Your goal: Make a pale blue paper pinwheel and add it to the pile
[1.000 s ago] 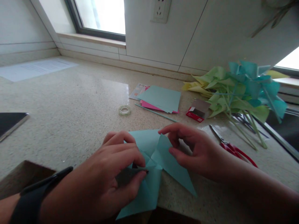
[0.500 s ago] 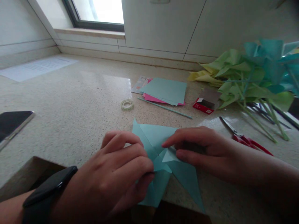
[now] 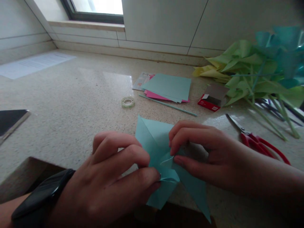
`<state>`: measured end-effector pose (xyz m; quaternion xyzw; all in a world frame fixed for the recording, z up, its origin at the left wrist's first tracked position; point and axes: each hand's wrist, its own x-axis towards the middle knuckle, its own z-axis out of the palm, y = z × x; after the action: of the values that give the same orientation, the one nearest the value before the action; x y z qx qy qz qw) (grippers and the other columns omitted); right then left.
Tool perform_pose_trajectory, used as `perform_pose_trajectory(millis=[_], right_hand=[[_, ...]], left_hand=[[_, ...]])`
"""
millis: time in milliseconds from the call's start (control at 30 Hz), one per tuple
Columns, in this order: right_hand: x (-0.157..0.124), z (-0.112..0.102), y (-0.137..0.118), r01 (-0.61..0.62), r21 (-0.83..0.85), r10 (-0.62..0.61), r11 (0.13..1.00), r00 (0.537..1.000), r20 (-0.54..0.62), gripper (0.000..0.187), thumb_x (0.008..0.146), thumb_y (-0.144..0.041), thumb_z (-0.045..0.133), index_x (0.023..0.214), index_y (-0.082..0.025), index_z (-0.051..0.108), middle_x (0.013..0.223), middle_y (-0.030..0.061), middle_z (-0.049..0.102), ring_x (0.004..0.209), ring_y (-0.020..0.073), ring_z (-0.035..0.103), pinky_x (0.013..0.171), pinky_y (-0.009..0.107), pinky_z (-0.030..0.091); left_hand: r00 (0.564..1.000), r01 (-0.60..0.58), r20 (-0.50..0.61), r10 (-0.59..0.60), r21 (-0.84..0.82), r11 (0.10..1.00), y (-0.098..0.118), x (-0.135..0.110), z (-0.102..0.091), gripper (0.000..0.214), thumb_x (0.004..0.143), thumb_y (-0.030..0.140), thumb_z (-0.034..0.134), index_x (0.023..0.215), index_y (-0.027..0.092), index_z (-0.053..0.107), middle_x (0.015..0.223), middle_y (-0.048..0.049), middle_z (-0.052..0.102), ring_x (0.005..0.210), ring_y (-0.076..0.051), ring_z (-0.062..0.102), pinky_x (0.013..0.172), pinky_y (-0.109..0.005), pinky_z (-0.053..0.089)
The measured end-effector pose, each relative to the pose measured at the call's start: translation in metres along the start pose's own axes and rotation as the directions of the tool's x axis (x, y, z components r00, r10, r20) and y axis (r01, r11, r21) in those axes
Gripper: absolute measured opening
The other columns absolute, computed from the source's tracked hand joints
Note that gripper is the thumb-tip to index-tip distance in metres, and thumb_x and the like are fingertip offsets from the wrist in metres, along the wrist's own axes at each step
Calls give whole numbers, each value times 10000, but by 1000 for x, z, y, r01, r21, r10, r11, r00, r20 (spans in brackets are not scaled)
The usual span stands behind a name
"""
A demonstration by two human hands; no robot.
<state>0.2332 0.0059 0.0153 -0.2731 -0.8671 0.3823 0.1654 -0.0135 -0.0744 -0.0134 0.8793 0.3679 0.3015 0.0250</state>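
Note:
A light blue sheet of folded paper (image 3: 152, 133) with pointed corners lies at the front edge of the counter, between my hands. My left hand (image 3: 123, 171), with a dark watch (image 3: 45, 199) on its wrist, pinches a raised fold on the paper's lower part between thumb and fingers. My right hand (image 3: 197, 145) has thumb and forefinger closed on another small flap near the paper's middle. Part of the paper is hidden under both hands.
Behind the paper lie a tape roll (image 3: 127, 102), a thin blue stick (image 3: 168, 105) and stacked coloured sheets (image 3: 167, 87). At right are a red box (image 3: 210, 100), red-handled scissors (image 3: 258, 142) and paper flowers (image 3: 249, 63). A phone (image 3: 11, 122) and printed sheet (image 3: 35, 65) lie left.
My right hand's fingers have closed on the flap and lifted it, with the fingertips now bent down. My left thumb and forefinger have shifted slightly right, raising the lower fold. The view has tilted slightly.

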Motion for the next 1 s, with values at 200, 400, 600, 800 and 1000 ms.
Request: perform_pose_trajectory(millis=[200,400,600,800,1000], right_hand=[[2,10,-2,12,-34,-13,999,999,-41,90,832,-151,711,874,-220,673,893,-8,635,838,143,591,760,266,476],[4,14,-7,70,-14,-71,997,996,-48,121,847,-109,698,877,-221,664,882,-28,639,834,113,586,753,215,468],[6,15,-11,131,-2,-131,991,990,-52,155,843,-58,682,881,-207,656,879,-35,644,841,103,584,773,200,463],[3,16,-11,159,-61,-161,985,986,-36,143,870,-71,651,899,-210,656,893,-19,637,850,116,579,767,218,464],[1,15,-12,172,-99,-174,980,985,-11,113,892,-139,662,945,-239,660,920,-1,626,869,142,585,775,252,476]], left_hand=[[1000,-28,-8,28,21,999,-1,-2,0,147,909,160,684,1024,250,702,906,18,631,998,-206,464,861,-359,360],[1000,-18,-13,18,28,999,-2,-2,2,134,916,190,687,1042,230,707,918,5,622,992,-211,470,846,-369,358],[999,-11,-31,12,30,1000,0,-3,3,87,912,197,695,997,217,698,931,0,623,989,-211,479,851,-375,372],[999,-15,-38,17,52,999,0,-2,3,79,916,205,683,988,238,688,904,6,618,972,-213,490,830,-376,378],[999,31,-17,-30,64,997,2,-1,2,73,921,211,664,973,263,662,877,1,613,968,-225,490,824,-388,381]])
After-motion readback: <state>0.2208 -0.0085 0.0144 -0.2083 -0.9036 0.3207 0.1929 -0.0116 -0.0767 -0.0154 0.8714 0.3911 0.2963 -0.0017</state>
